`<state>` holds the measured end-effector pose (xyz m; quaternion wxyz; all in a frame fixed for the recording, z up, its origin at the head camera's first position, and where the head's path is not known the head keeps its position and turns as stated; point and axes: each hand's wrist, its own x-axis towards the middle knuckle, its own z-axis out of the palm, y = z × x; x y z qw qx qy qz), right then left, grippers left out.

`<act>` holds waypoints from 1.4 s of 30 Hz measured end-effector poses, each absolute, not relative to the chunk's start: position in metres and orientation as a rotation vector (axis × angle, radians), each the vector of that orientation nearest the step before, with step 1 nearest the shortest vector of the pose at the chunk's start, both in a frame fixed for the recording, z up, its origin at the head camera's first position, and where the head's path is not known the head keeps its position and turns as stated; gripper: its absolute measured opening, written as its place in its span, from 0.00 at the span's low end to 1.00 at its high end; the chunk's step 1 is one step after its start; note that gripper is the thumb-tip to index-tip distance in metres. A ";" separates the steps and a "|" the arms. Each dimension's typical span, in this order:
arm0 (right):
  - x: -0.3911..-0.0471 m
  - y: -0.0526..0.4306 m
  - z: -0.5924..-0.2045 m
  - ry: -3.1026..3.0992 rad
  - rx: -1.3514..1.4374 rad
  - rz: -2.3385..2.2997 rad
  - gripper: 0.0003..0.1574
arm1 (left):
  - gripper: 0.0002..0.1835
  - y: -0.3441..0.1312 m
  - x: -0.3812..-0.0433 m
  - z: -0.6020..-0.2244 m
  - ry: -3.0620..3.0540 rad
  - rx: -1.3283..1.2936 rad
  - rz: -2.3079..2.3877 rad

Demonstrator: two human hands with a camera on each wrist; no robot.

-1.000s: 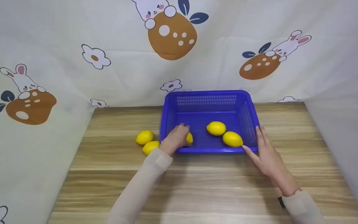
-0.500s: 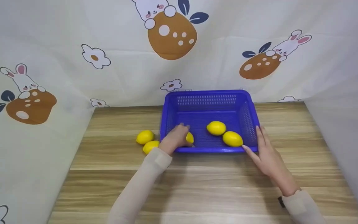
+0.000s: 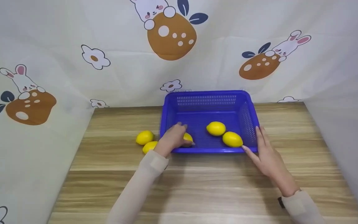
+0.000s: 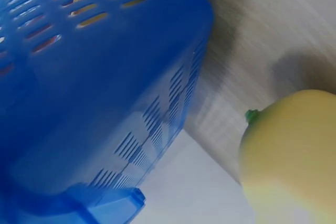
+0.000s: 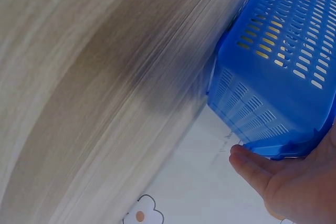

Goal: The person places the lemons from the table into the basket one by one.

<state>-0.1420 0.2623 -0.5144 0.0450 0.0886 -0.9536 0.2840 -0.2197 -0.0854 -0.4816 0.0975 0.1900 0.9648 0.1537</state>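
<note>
A blue plastic basket (image 3: 210, 150) stands on the table with lemons inside. My left hand (image 3: 174, 137) reaches over its near left corner, fingers and thumb curved round a lemon (image 3: 188, 137) on the basket floor; the hand covers that lemon's left side. Two more lemons, a back one (image 3: 216, 128) and a front one (image 3: 232, 139), lie to the right in the basket. Along the right rim my right hand (image 3: 267, 157) rests with straight fingers, its thumb at the near right corner. In the right wrist view, its fingers (image 5: 252, 169) extend beside the basket's rim (image 5: 283, 150).
Outside the basket on its left lie two lemons, one (image 3: 144, 137) behind the other (image 3: 150, 147), the nearer partly behind the left wrist. A lemon with a green stem tip (image 4: 294, 150) shows large in the left wrist view. Printed cloth (image 3: 120, 74) rises behind the wooden table (image 3: 222, 189).
My left hand has drawn slightly left, uncovering more of the lemon beneath it, which stays in nearly the same spot. The right hand and the basket have not moved.
</note>
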 end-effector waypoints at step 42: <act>-0.142 0.262 -0.510 -2.919 0.304 0.832 0.54 | 0.19 -0.178 -0.134 -0.454 3.461 0.530 0.709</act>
